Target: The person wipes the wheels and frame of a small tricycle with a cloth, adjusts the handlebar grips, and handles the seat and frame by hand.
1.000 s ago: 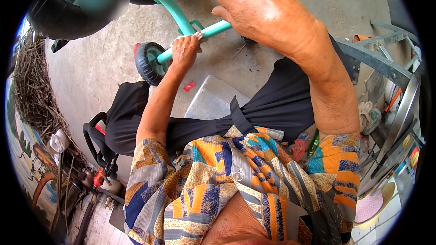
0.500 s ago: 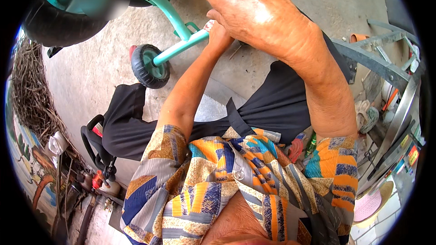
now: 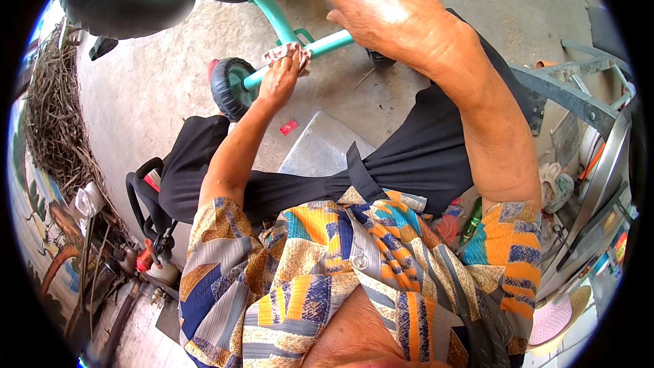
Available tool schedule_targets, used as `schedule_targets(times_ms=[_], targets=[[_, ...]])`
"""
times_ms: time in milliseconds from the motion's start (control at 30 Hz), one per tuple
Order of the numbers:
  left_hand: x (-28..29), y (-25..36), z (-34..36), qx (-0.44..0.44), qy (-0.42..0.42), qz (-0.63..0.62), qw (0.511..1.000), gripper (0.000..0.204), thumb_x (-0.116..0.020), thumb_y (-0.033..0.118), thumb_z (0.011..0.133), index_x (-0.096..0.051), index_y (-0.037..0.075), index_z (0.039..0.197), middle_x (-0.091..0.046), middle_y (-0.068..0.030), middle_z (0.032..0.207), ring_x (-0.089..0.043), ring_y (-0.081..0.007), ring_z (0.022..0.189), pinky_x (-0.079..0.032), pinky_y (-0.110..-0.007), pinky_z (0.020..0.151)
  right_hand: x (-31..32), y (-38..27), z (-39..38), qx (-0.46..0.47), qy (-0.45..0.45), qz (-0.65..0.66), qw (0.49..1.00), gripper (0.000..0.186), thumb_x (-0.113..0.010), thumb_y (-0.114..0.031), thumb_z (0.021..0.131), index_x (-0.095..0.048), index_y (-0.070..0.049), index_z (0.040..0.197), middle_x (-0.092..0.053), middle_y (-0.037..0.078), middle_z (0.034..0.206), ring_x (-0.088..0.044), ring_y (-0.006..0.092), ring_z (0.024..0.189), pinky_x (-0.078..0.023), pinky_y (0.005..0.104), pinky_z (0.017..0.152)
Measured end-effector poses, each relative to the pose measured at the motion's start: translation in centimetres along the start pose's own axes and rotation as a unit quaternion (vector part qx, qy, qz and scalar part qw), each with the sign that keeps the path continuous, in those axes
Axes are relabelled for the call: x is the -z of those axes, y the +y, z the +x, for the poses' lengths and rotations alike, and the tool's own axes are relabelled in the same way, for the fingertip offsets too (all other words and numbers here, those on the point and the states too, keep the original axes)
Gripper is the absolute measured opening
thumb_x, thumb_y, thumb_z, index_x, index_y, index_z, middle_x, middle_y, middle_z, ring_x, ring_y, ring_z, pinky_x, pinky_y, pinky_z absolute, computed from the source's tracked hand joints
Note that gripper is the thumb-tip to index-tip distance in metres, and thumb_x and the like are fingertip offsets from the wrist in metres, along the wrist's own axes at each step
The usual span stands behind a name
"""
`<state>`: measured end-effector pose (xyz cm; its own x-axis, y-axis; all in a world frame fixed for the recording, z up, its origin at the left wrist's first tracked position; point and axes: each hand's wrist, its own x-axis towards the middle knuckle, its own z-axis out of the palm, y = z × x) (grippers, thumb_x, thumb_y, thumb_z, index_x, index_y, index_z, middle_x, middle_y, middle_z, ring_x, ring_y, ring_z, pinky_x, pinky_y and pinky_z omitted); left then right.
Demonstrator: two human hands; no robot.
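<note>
My left hand [image 3: 278, 85] is closed on a crumpled white-and-reddish cloth [image 3: 291, 53], which is pressed round the teal axle bar [image 3: 330, 43] of a small wheeled frame, close to its black-tyred wheel [image 3: 234, 86]. My right hand [image 3: 385, 3] is raised over the bar's right part, nearer to me, with its fingers curled. Its palm side is hidden, so what it grips cannot be made out. A second small wheel [image 3: 380, 58] shows partly beneath it. From the axle, a curved teal tube [image 3: 262, 1] runs up to a large black wheel [image 3: 129, 7].
A grey slab [image 3: 323, 146] lies on the concrete between my legs, near a red scrap [image 3: 289, 127]. A metal ladder-like frame [image 3: 589, 105] stands at right. Bundled twigs [image 3: 54, 109] line the left wall. A pink-and-tan hat [image 3: 555, 317] is at lower right.
My left hand has slid left along the bar with the cloth, from beside my right hand to near the left wheel. My right hand keeps its curled pose. The view has shifted slightly.
</note>
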<state>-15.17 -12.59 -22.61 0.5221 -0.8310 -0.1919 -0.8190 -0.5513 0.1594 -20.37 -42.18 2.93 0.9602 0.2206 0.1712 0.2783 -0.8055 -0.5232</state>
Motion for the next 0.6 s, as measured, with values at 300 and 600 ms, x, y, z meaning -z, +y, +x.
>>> schedule_targets(times_ms=[300, 600], targets=[[0.8, -2.0, -2.2, 0.089, 0.044, 0.083, 0.992, 0.040, -0.060, 0.019, 0.082, -0.053, 0.006, 0.120, -0.056, -0.0147, 0.108, -0.058, -0.0322, 0.089, -0.048, -0.043, 0.076, -0.2, -1.2, 0.9, -0.024, -0.063, -0.073, 0.995, 0.007, -0.062, -0.012, 0.073, -0.065, -0.006, 0.077, -0.066, 0.017, 0.078, -0.066, 0.0332, 0.074, -0.050, 0.0429, 0.064], [0.9, 3.4, 2.1, 0.103, 0.121, -0.026, 0.987, 0.045, -0.068, 0.036, 0.077, -0.059, -0.001, 0.101, -0.063, -0.0150, 0.095, -0.062, -0.0300, 0.086, -0.052, -0.040, 0.069, -0.3, -1.1, 1.0, 0.011, -0.031, -0.053, 0.998, 0.009, -0.060, -0.011, 0.072, -0.064, -0.003, 0.075, -0.065, 0.018, 0.076, -0.066, 0.0340, 0.072, -0.051, 0.0432, 0.064]])
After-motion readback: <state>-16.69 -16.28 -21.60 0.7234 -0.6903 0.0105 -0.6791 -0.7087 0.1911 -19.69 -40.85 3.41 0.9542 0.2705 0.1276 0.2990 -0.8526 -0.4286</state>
